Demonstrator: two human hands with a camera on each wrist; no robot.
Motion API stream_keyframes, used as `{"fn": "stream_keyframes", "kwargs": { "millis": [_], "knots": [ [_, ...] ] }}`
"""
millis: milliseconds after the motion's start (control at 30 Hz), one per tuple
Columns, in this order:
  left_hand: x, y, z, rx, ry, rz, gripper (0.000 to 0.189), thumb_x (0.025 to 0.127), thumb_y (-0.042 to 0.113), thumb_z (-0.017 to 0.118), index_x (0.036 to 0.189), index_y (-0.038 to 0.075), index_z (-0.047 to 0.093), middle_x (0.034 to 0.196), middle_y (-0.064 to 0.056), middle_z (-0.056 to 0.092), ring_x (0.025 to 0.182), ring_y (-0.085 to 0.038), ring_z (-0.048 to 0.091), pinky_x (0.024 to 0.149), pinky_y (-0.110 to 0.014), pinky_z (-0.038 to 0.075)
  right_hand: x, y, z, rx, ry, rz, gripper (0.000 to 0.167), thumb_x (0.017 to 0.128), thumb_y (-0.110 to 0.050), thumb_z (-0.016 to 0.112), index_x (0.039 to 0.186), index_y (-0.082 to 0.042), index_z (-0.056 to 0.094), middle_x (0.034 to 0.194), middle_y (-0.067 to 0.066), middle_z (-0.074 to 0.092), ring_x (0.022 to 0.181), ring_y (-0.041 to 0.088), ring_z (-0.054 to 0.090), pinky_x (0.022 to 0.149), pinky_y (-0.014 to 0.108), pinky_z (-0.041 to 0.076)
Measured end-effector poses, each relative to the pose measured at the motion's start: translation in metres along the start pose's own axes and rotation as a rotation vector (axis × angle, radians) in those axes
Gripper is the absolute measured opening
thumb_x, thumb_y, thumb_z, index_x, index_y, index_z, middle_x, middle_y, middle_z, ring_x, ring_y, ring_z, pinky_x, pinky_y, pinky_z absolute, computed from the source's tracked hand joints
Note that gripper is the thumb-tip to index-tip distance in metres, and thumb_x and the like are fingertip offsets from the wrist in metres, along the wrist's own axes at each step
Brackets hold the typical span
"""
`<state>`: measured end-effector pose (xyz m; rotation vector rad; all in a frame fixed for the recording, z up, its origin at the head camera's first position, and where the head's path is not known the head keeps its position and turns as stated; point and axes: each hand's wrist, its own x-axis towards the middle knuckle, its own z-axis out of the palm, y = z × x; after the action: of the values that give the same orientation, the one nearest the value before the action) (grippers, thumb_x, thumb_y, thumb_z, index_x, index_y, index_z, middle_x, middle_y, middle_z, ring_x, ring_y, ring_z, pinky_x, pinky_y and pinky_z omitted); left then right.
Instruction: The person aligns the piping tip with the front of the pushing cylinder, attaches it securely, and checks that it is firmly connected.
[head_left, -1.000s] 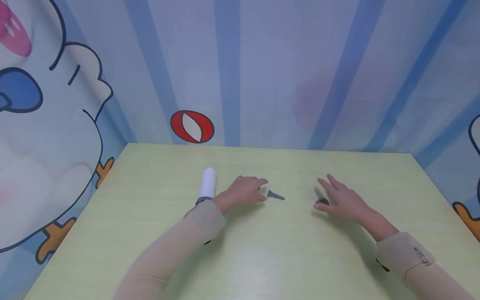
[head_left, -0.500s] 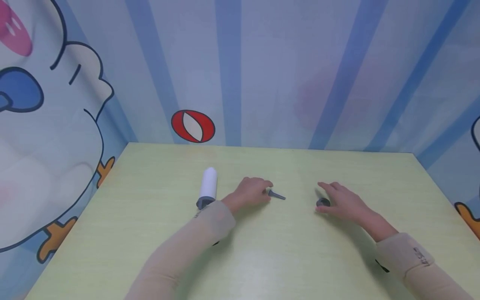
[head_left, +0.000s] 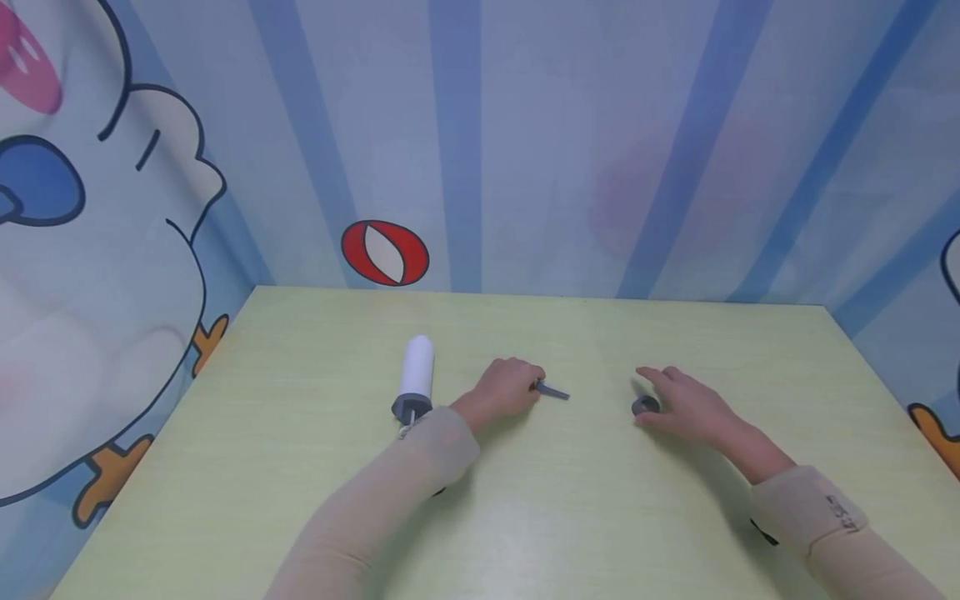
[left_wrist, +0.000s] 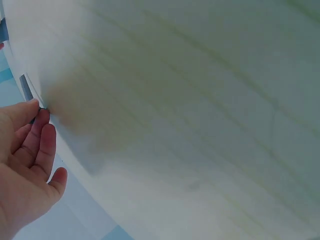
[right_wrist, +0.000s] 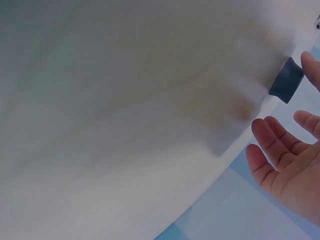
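- Beige sleeves (head_left: 810,504) over the pale worktop (head_left: 570,500).
- Right hand (head_left: 690,406), fingers spread, beside the dark ring (right_wrist: 287,81) on the worktop.
- Left hand (head_left: 506,387) pinching one end of the grey nozzle (head_left: 556,391).
- White tube (head_left: 417,367) lying left of both hands.
- Striped wall (head_left: 555,167).

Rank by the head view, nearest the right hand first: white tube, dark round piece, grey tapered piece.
1. Dark round piece: rightmost, by the right hand.
2. Grey tapered piece: farther left, pinched by the left hand.
3. White tube: farthest left, past that hand.
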<state>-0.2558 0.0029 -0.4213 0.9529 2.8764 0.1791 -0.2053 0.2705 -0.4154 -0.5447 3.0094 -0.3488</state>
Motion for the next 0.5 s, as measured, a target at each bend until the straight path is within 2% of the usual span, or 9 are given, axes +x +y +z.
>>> {"fn": "stream_keyframes", "kwargs": {
  "millis": [267, 500],
  "knots": [
    [0.0005, 0.0011, 0.0028, -0.082, 0.041, -0.007, 0.014, 0.086, 0.015, 0.055, 0.095, 0.011, 0.065, 0.086, 0.000, 0.066, 0.076, -0.013, 0.057, 0.072, -0.025, 0.045, 0.0010, 0.0010, 0.0022, -0.012, 0.002, -0.012, 0.067, 0.074, -0.030, 0.068, 0.128, 0.000, 0.041, 0.100, 0.021, 0.053, 0.081, 0.026, 0.054, 0.066, 0.042, 0.045],
    [-0.0002, 0.0034, -0.0027, -0.165, 0.069, -0.038, 0.021, 0.086, 0.012, 0.053, 0.104, 0.011, 0.065, 0.091, -0.001, 0.067, 0.086, -0.015, 0.060, 0.080, -0.026, 0.046, 0.0011, 0.0002, 0.0030, -0.002, -0.003, -0.022, 0.055, 0.075, -0.026, 0.068, 0.119, 0.001, 0.050, 0.095, 0.017, 0.056, 0.080, 0.023, 0.055, 0.067, 0.040, 0.046]
  ]
}}
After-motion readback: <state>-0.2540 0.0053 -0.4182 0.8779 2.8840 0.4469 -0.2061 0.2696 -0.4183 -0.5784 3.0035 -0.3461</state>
